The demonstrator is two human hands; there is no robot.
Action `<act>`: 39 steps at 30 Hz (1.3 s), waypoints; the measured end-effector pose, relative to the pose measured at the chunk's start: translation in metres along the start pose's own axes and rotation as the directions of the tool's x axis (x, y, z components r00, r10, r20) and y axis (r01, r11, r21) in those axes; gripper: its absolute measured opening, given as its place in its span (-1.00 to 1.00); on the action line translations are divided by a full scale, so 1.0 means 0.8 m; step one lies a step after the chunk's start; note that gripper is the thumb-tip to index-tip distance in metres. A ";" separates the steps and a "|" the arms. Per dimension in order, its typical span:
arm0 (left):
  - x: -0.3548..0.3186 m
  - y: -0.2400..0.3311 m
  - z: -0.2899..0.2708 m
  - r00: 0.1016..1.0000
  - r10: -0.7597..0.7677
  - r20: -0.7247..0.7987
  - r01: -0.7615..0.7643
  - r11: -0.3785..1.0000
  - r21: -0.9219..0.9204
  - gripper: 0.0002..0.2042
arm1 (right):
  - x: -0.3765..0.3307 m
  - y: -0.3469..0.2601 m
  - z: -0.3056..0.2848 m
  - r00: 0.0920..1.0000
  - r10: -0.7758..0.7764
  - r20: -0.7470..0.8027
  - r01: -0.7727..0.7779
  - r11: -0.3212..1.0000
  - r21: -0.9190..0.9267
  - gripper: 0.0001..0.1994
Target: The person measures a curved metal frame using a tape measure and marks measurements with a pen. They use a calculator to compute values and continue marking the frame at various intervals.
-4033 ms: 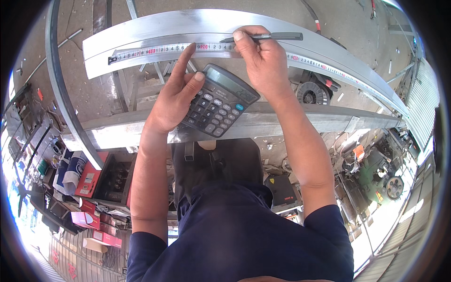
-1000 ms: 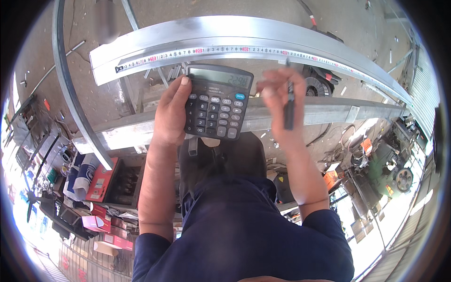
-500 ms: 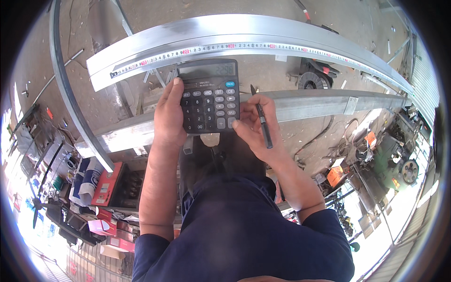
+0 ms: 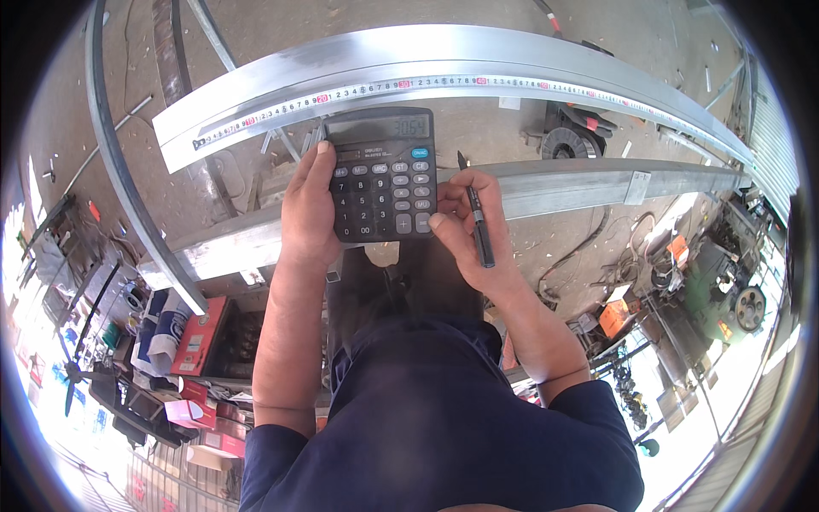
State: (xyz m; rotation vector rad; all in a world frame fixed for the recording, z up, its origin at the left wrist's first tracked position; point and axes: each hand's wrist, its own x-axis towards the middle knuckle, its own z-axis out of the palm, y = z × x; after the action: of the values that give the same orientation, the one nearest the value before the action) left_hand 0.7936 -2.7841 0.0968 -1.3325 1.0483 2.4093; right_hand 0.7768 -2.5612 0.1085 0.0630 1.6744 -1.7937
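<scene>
A dark desk calculator (image 4: 381, 177) with a grey display is gripped at its left edge by my left hand (image 4: 309, 209). My right hand (image 4: 471, 226) touches the calculator's right edge with a fingertip and holds a black pen (image 4: 476, 224) between its fingers. Just beyond the calculator lies a long silvery metal profile (image 4: 281, 72) with a measuring tape (image 4: 444, 83) stretched along it. A second metal beam (image 4: 563, 183) runs under my hands.
A curved metal strip (image 4: 115, 162) arcs down the left side. Red and white boxes (image 4: 192, 337) and tools sit on shelves lower left. A wire spool (image 4: 563, 141), green machinery (image 4: 725, 294) and cables lie on the concrete floor at right.
My right hand came away from the taped profile with the pen and moved down to the calculator's right edge. My left hand turned the calculator upright and raised it slightly.
</scene>
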 end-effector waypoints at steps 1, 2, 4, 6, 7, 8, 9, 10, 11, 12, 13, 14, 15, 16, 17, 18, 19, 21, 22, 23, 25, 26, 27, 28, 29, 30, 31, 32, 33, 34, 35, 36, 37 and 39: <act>0.000 0.000 0.002 1.000 -0.001 -0.008 0.001 1.000 0.004 -0.62 | 0.000 0.000 -0.002 1.000 -0.001 -0.001 0.001 1.000 0.004 -0.48; 0.001 -0.001 0.004 1.000 0.002 -0.011 -0.002 1.000 0.003 -0.62 | 0.000 0.001 -0.004 1.000 -0.003 -0.006 0.003 1.000 0.010 -0.49; 0.002 -0.002 0.007 1.000 -0.008 -0.010 0.008 1.000 0.013 -0.61 | -0.001 0.002 -0.008 1.000 0.000 -0.016 0.000 1.000 0.018 -0.52; 0.004 -0.003 0.009 1.000 -0.008 -0.008 0.008 1.000 0.016 -0.61 | 0.000 0.002 -0.014 1.000 -0.004 -0.025 0.005 1.000 0.003 -0.55; 0.005 -0.004 0.010 1.000 -0.007 -0.009 0.007 1.000 0.015 -0.61 | 0.001 0.002 -0.017 0.999 -0.001 -0.032 0.001 1.000 -0.007 -0.57; 0.006 -0.005 0.012 1.000 -0.006 -0.006 0.006 1.000 0.010 -0.61 | 0.004 0.002 -0.021 0.998 -0.033 -0.047 0.032 0.999 -0.029 -0.59; 0.007 -0.006 0.013 1.000 0.012 -0.007 -0.011 0.999 0.051 -0.61 | 0.008 0.002 -0.025 0.996 -0.062 -0.063 0.059 0.997 -0.051 -0.61; 0.007 -0.007 0.014 1.000 0.029 -0.003 -0.029 0.996 0.087 -0.61 | 0.013 0.000 -0.029 0.993 -0.092 -0.079 0.086 0.993 -0.075 -0.64; 0.007 -0.008 0.015 0.999 0.048 0.001 -0.048 0.991 0.121 -0.61 | 0.020 -0.003 -0.035 0.987 -0.123 -0.107 0.111 0.987 -0.113 -0.66; 0.008 -0.011 0.018 0.997 0.079 0.004 -0.079 0.981 0.179 -0.61 | 0.029 -0.008 -0.042 0.979 -0.155 -0.131 0.135 0.979 -0.153 -0.68; 0.008 -0.015 0.020 0.994 0.108 0.007 -0.107 0.966 0.236 -0.60 | 0.037 -0.014 -0.049 0.970 -0.186 -0.155 0.155 0.969 -0.193 -0.69; 0.009 -0.017 0.022 0.990 0.141 0.025 -0.142 0.947 0.287 -0.59 | 0.047 -0.020 -0.055 0.964 -0.196 -0.181 0.159 0.967 -0.200 -0.71; 0.011 -0.019 0.023 0.985 0.160 0.061 -0.171 0.924 0.343 -0.57 | 0.059 -0.027 -0.060 0.957 -0.207 -0.205 0.164 0.965 -0.206 -0.71; 0.014 -0.019 0.023 0.978 0.178 0.111 -0.208 0.896 0.392 -0.54 | 0.070 -0.035 -0.065 0.949 -0.215 -0.230 0.167 0.963 -0.211 -0.70; 0.016 -0.020 0.022 0.969 0.191 0.156 -0.242 0.864 0.442 -0.49 | 0.079 -0.044 -0.070 0.944 -0.230 -0.236 0.165 0.950 -0.265 -0.67; 0.018 -0.022 0.022 0.959 0.201 0.198 -0.272 0.848 0.455 -0.45 | 0.092 -0.051 -0.073 0.943 -0.257 -0.211 0.189 0.936 -0.298 -0.67; 0.021 -0.022 0.021 0.949 0.209 0.236 -0.300 0.830 0.470 -0.41 | 0.105 -0.057 -0.074 0.941 -0.286 -0.179 0.218 0.921 -0.321 -0.67; 0.025 -0.023 0.020 0.938 0.204 0.280 -0.323 0.808 0.492 -0.33 | 0.126 -0.063 -0.069 0.933 -0.307 -0.187 0.233 0.913 -0.335 -0.70; 0.028 -0.023 0.018 0.938 0.193 0.288 -0.319 0.805 0.500 -0.31 | 0.136 -0.064 -0.065 0.948 -0.270 -0.170 0.210 0.928 -0.307 -0.72; 0.031 -0.023 0.017 0.938 0.182 0.296 -0.316 0.802 0.507 -0.28 | 0.147 -0.065 -0.062 0.960 -0.235 -0.152 0.186 0.942 -0.280 -0.73; 0.035 -0.022 0.015 0.943 0.165 0.288 -0.298 0.803 0.516 -0.28 | 0.164 -0.064 -0.055 0.977 -0.179 -0.118 0.148 0.961 -0.234 -0.77; 0.037 -0.022 0.014 0.943 0.162 0.291 -0.297 0.806 0.513 -0.28 | 0.172 -0.062 -0.050 0.981 -0.155 -0.117 0.123 0.962 -0.243 -0.77; 0.041 -0.022 0.014 0.946 0.153 0.285 -0.286 0.809 0.513 -0.29 | 0.181 -0.059 -0.047 0.983 -0.153 -0.098 0.126 0.963 -0.238 -0.77; 0.045 -0.021 0.014 0.946 0.152 0.287 -0.284 0.815 0.505 -0.29 | 0.187 -0.056 -0.044 0.987 -0.128 -0.095 0.102 0.966 -0.239 -0.76; 0.048 -0.021 0.013 0.948 0.148 0.282 -0.277 0.822 0.498 -0.29 | 0.190 -0.053 -0.040 0.987 -0.146 -0.072 0.126 0.966 -0.227 -0.77; 0.051 -0.021 0.013 0.944 0.156 0.291 -0.286 0.826 0.485 -0.29 | 0.193 -0.051 -0.039 0.988 -0.144 -0.057 0.127 0.963 -0.239 -0.77; 0.053 -0.021 0.012 0.942 0.160 0.296 -0.290 0.832 0.474 -0.29 | 0.195 -0.049 -0.038 0.990 -0.131 -0.048 0.115 0.961 -0.250 -0.77; 0.054 -0.021 0.012 0.946 0.153 0.286 -0.277 0.839 0.469 -0.29 | 0.196 -0.046 -0.037 0.993 -0.115 -0.039 0.101 0.961 -0.256 -0.77; 0.055 -0.021 0.011 0.942 0.159 0.297 -0.286 0.841 0.459 -0.30 | 0.197 -0.045 -0.037 0.991 -0.127 -0.037 0.113 0.956 -0.273 -0.77; 0.055 -0.022 0.011 0.943 0.153 0.294 -0.279 0.845 0.456 -0.30 | 0.198 -0.043 -0.036 0.990 -0.136 -0.036 0.121 0.951 -0.283 -0.77; 0.055 -0.022 0.011 0.940 0.157 0.303 -0.285 0.849 0.445 -0.30 | 0.198 -0.041 -0.036 0.988 -0.149 -0.032 0.134 0.950 -0.282 -0.77; 0.056 -0.022 0.010 0.947 0.137 0.292 -0.261 0.855 0.448 -0.30 | 0.199 -0.038 -0.035 0.984 -0.173 -0.037 0.156 0.946 -0.283 -0.78; 0.057 -0.021 0.009 0.948 0.126 0.292 -0.251 0.861 0.443 -0.30 | 0.201 -0.036 -0.033 0.979 -0.201 -0.039 0.183 0.945 -0.272 -0.79; 0.059 -0.022 0.009 0.950 0.116 0.291 -0.240 0.866 0.439 -0.30 | 0.204 -0.033 -0.033 0.971 -0.238 -0.037 0.219 0.938 -0.269 -0.81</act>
State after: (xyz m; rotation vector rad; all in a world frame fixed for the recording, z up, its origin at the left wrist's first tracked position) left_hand 0.7702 -2.7745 0.0530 -0.7649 1.6039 2.1578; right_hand 0.6272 -2.6096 0.0505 -0.1971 2.0266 -1.7307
